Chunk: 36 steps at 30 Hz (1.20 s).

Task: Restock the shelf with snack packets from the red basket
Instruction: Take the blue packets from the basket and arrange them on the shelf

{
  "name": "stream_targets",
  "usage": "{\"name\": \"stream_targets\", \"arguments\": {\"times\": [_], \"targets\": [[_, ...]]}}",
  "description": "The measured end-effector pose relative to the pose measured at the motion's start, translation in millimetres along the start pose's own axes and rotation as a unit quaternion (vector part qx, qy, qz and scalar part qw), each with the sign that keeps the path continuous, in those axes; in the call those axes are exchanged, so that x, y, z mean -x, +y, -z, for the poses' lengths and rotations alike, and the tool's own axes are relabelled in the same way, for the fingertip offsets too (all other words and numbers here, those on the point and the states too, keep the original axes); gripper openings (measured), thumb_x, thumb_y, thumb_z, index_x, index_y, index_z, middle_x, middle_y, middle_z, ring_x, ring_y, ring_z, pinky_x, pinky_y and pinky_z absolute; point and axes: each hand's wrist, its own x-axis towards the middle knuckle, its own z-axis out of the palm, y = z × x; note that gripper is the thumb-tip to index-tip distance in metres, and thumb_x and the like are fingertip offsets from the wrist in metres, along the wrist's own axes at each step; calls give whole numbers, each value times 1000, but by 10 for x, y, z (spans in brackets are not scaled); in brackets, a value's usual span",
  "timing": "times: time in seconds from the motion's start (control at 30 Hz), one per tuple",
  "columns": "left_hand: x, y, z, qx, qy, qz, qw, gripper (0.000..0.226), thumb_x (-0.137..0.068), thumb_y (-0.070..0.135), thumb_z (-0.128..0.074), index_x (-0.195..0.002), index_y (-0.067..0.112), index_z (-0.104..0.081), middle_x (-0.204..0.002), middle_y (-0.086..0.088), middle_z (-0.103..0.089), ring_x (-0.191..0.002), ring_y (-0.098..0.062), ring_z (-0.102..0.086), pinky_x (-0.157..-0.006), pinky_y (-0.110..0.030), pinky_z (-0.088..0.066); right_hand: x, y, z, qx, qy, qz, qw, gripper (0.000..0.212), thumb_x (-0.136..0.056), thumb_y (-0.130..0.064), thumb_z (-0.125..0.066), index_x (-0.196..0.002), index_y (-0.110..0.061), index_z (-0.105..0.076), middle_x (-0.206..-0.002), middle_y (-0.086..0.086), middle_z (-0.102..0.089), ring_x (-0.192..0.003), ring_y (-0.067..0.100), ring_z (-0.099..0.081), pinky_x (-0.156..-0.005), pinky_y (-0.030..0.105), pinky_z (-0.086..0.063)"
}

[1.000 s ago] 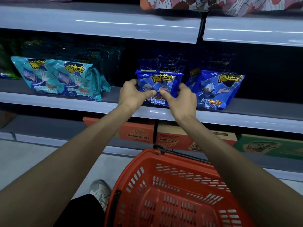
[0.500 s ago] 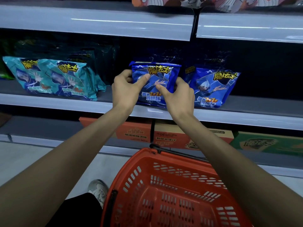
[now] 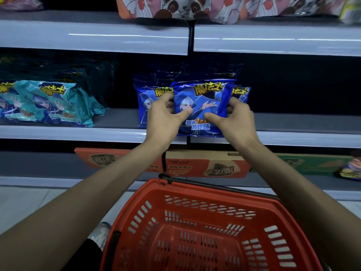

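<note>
A blue snack packet (image 3: 203,102) stands at the front of the middle shelf (image 3: 78,133), held on both sides. My left hand (image 3: 164,118) grips its left edge with the thumb across the front. My right hand (image 3: 234,118) grips its right edge the same way. More blue packets stand behind it, one (image 3: 148,94) to the left and one (image 3: 241,91) to the right, mostly hidden. The red basket (image 3: 205,227) sits below between my arms, and no packets show inside it.
Teal snack packets (image 3: 48,104) lie on the same shelf to the left. Panda-print bags (image 3: 185,6) fill the shelf above. Orange cartons (image 3: 207,165) and a green carton (image 3: 312,163) sit on the bottom shelf. My shoe (image 3: 101,233) shows on the floor.
The view has shifted, and both hands have moved the blue packet to the right, in front of the other blue packets. Both hands keep their grip on it.
</note>
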Motion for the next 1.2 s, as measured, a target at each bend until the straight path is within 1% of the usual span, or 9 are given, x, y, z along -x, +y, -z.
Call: {"name": "stream_targets", "arguments": {"times": [0.07,0.17,0.27,0.37,0.47,0.7,0.8,1.0,1.2], "targets": [[-22,50,-165,-18,-9,-6,1000,27,-92,26,-79,-110,13,-65,-102,-2,-74,-92,-16,-72,-83,-38,-61,-66,84,157,5,9,-2,1000,41,-78,-31,-89,-109,-14,-68,-93,0,-77,-87,20,-75,-82,48,-62],[-102,87,-405,-32,-1,-7,999,29,-91,34,-78,-97,12,-60,-89,-7,-70,-80,-28,-67,-75,-50,-58,-172,198,306,1,22,-2,1000,40,-78,-26,-90,-110,-17,-69,-94,-1,-77,-88,19,-75,-82,47,-62],[-203,101,-571,-57,16,-1,998,32,-89,42,-78,-96,22,-55,-83,5,-63,-75,-21,-62,-68,-47,-55,-287,287,344,-8,26,0,1000,41,-79,-24,-89,-113,-17,-68,-95,0,-77,-88,18,-75,-82,46,-63],[-305,75,-640,-66,28,8,997,33,-87,40,-81,-102,22,-58,-95,2,-70,-86,-23,-70,-74,-48,-60,-405,342,338,-11,21,4,1000,41,-81,-23,-89,-115,-17,-67,-97,2,-76,-90,19,-75,-81,44,-64],[-394,47,-672,-63,31,15,997,36,-83,39,-83,-102,19,-60,-99,-1,-74,-88,-24,-74,-75,-48,-62,-491,366,337,-8,18,14,1000,37,-82,-23,-88,-111,-17,-67,-97,-1,-76,-89,16,-75,-80,41,-64],[-357,56,-711,-102,38,-23,994,35,-90,33,-81,-103,13,-56,-93,-1,-67,-85,-26,-66,-76,-48,-58,-492,454,343,-23,5,38,999,40,-85,-24,-86,-118,-13,-66,-103,-1,-75,-92,10,-72,-79,28,-62],[-308,41,-712,-105,37,-21,994,35,-91,32,-80,-110,12,-58,-98,-3,-67,-90,-28,-66,-78,-50,-58,-453,490,304,-15,7,43,999,41,-86,-24,-85,-119,-12,-64,-101,3,-74,-93,18,-71,-81,34,-62],[-220,15,-715,-126,39,7,991,45,-91,34,-80,-125,14,-58,-103,3,-61,-98,-23,-65,-88,-47,-59,-395,578,222,12,11,22,1000,41,-83,-31,-87,-109,-10,-63,-97,9,-73,-90,29,-70,-79,49,-60],[-181,77,-727,-146,61,28,987,46,-90,40,-79,-123,15,-60,-102,0,-67,-92,-24,-67,-81,-48,-59,-394,570,219,35,27,6,999,38,-82,-37,-87,-102,-14,-64,-88,0,-73,-80,20,-71,-75,48,-61]]}}
